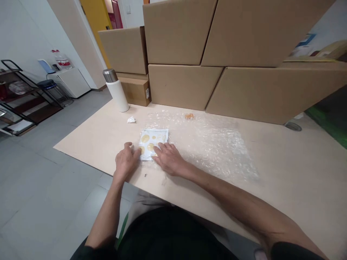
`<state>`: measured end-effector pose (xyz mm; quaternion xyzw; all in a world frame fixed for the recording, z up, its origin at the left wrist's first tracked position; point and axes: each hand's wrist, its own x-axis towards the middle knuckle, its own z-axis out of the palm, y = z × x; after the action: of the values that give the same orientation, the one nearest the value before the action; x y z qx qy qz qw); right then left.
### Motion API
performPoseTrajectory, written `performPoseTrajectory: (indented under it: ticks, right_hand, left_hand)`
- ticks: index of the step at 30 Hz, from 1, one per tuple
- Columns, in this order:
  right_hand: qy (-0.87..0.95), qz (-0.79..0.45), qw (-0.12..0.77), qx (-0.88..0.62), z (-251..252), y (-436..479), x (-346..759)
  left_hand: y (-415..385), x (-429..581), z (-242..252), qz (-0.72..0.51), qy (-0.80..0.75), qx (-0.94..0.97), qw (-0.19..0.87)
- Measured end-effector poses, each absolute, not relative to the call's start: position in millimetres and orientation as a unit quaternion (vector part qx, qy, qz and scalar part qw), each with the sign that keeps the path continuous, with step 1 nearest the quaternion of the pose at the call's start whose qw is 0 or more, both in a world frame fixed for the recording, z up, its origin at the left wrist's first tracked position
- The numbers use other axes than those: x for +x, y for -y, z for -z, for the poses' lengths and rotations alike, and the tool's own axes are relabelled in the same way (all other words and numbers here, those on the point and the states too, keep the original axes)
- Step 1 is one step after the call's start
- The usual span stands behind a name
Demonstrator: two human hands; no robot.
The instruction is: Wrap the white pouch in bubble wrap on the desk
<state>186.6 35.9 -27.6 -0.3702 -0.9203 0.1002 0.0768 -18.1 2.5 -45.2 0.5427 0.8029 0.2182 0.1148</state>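
Note:
A flat white packet [154, 136] with yellow round spots lies on the left end of a clear bubble wrap sheet [208, 144]. My right hand [170, 159] rests on the packet's lower right part, its fingers stretched out. At the packet's left edge is my left hand [126, 161], the thumb touching that edge and the index finger held apart from it. The other fingers of my left hand are partly hidden. Neither hand shows anything gripped.
Large cardboard boxes [184, 85] are stacked along the table's [92, 137] back edge. A white thermos bottle [117, 94] stands at the back left, near a crumpled white scrap [131, 120]. An orange piece [189, 116] lies by the wrap's far edge.

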Motion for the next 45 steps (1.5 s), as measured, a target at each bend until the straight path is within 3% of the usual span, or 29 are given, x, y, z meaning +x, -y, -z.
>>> performPoseTrajectory:
  ticks: [5, 9, 13, 16, 20, 26, 28, 32, 37, 39, 42, 45]
  right_hand:
    - [0.894, -0.191, 0.138, -0.381, 25.3, -39.6, 192.1]
    - [0.824, -0.389, 0.243, -0.334, 25.8, -48.4, 215.0]
    - [0.618, -0.637, 0.329, -0.322, 31.6, -50.9, 238.7]
    - [0.467, -0.717, 0.371, -0.361, 36.9, -50.3, 258.4]
    - [0.463, -0.667, 0.373, -0.448, 36.6, -52.0, 295.8]
    - [0.741, -0.262, 0.373, -0.493, 36.9, -57.9, 317.5]
    - [0.799, -0.214, 0.323, -0.459, 40.8, -58.5, 305.5]
    - [0.83, -0.203, 0.234, -0.463, 43.1, -59.5, 281.1]
    - [0.789, -0.261, 0.259, -0.492, 30.4, -59.9, 282.7]
    - [0.76, -0.322, 0.282, -0.489, 25.1, -58.8, 290.3]
    - [0.69, -0.445, 0.33, -0.465, 22.0, -56.6, 305.7]
    - [0.594, -0.569, 0.388, -0.416, 25.4, -54.5, 326.1]
  left_hand:
    - [-7.4, -18.5, 38.6, -0.415, -0.695, 0.494, 0.319]
    - [-5.0, 11.2, 23.0, -0.522, -0.571, 0.517, 0.367]
    - [-5.4, 55.0, 11.2, -0.486, -0.502, 0.62, 0.357]
    - [-10.0, 84.1, 15.0, -0.414, -0.47, 0.704, 0.335]
    - [-15.4, 109.9, 29.4, -0.269, -0.517, 0.771, 0.256]
    - [-15.9, 125.5, 39.3, -0.147, -0.544, 0.806, 0.18]
    - [-15.0, 123.3, 40.8, -0.143, -0.535, 0.812, 0.184]
    - [-14.6, 104.8, 46.9, -0.283, -0.609, 0.713, 0.203]
    - [-18.5, 85.3, 41.6, -0.491, -0.586, 0.461, 0.451]
    - [-19.2, 91.4, 33.8, -0.538, -0.535, 0.437, 0.483]
    - [-20.9, 114.5, 23.9, -0.561, -0.47, 0.484, 0.479]
    - [-27.4, 143.1, 21.3, -0.503, -0.426, 0.602, 0.451]
